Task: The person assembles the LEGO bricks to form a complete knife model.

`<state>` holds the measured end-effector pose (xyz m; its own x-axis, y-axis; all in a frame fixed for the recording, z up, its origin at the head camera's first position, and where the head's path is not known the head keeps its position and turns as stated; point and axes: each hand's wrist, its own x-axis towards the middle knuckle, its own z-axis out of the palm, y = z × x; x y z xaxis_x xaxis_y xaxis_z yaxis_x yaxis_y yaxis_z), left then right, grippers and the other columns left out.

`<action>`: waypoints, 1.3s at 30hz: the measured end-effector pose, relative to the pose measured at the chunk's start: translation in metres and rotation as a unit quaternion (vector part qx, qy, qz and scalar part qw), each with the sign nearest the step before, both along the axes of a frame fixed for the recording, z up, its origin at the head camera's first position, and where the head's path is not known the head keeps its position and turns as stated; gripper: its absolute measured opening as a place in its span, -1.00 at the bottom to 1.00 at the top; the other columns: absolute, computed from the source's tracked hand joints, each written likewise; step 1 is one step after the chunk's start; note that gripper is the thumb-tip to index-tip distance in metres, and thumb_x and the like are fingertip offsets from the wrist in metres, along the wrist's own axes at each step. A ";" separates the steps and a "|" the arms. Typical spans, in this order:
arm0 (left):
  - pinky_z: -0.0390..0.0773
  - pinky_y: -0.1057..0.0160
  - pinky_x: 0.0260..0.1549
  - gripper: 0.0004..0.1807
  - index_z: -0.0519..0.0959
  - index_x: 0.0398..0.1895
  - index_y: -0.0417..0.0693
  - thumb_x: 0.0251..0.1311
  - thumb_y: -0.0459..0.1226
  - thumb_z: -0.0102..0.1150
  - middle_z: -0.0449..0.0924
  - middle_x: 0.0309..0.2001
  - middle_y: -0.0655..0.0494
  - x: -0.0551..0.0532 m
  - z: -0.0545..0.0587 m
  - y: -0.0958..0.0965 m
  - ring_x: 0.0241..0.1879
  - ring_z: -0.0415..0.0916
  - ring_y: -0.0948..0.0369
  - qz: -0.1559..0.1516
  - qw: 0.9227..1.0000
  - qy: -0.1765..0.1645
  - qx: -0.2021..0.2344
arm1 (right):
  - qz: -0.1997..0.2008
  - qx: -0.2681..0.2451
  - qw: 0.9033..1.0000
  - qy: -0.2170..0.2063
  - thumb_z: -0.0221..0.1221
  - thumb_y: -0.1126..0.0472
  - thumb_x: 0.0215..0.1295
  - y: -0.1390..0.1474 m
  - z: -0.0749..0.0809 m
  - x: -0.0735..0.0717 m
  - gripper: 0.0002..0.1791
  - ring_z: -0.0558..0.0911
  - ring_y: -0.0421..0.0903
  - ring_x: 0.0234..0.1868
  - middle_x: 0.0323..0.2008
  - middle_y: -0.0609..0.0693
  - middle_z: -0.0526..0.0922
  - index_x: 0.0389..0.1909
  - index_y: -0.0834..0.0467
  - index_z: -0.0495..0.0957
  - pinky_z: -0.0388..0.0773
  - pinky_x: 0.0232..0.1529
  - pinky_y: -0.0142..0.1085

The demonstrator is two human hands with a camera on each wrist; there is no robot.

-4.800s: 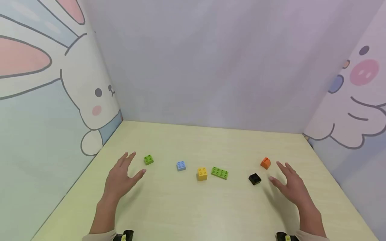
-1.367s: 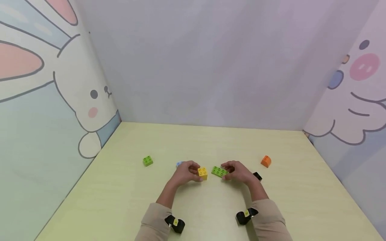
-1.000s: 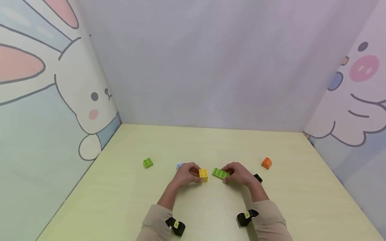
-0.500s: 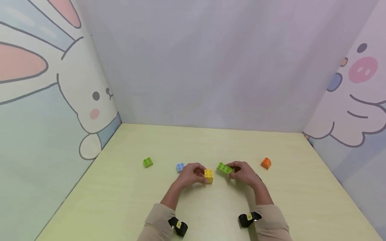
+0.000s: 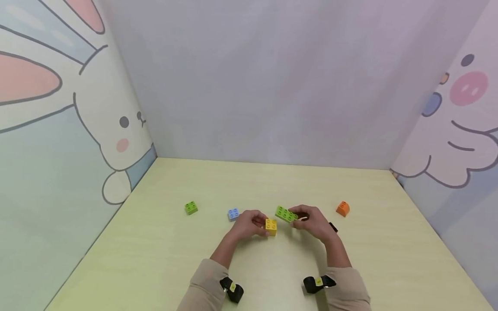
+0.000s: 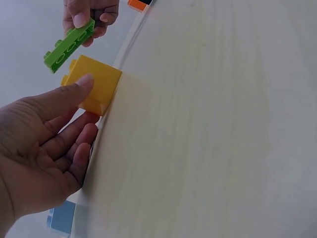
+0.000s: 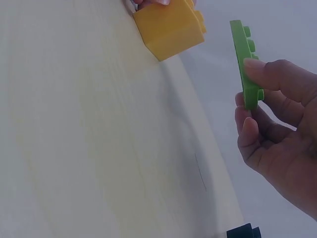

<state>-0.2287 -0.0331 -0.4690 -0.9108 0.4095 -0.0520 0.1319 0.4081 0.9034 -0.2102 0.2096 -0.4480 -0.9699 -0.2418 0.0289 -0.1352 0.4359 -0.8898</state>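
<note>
Right fingers [image 7: 249,133] pinched the long green brick [image 5: 286,214], its axis running far-left to near-right; left fingers [image 6: 75,130] pinched the yellow brick [image 5: 271,227], studs up.

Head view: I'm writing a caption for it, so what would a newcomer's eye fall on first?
Probably the big cartoon rabbit at the far left, then the cartoon figure at the far right. Lower, between them, the left hand pinches a yellow block and the right hand holds a long green block raised above the pale table.
</note>
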 end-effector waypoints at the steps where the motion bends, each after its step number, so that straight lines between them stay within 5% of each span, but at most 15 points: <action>1: 0.49 0.25 -0.30 -0.64 0.60 -0.24 -0.13 -0.19 -0.37 0.48 0.56 -0.36 0.16 0.000 0.000 0.000 -0.36 0.48 0.23 -0.001 1.000 -0.001 0.002 | 0.002 -0.004 1.000 0.000 0.34 0.35 0.03 0.000 0.001 0.000 -0.58 0.52 -0.02 -0.18 -0.17 0.07 0.58 -0.02 0.26 0.56 0.49 -0.23 -0.25; 12: 0.47 0.25 -0.29 -0.59 0.58 -0.17 -0.21 -0.17 -0.35 0.48 0.56 -0.30 0.06 -0.003 0.001 -0.004 -0.31 0.46 0.19 -0.033 0.999 0.006 0.010 | 0.042 -0.030 0.999 -0.003 0.28 0.41 0.08 -0.015 0.031 0.019 -0.64 0.52 0.05 -0.22 -0.15 0.20 0.57 -0.06 0.40 0.53 0.51 -0.31 -0.31; 39: 0.48 0.28 -0.29 -0.68 0.59 -0.21 -0.20 -0.11 -0.39 0.42 0.59 -0.36 0.13 -0.005 0.000 -0.006 -0.35 0.50 0.25 -0.049 0.998 -0.008 0.030 | 0.082 -0.053 0.995 -0.015 0.25 0.42 0.13 -0.032 0.023 0.013 -0.65 0.49 0.01 -0.21 -0.09 0.20 0.56 -0.02 0.37 0.54 0.49 -0.26 -0.32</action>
<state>-0.2337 -0.0396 -0.4691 -0.8655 0.4995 -0.0385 0.1547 0.3397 0.9277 -0.1974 0.1775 -0.4248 -0.9184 -0.3942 0.0332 -0.1687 0.3143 -0.9342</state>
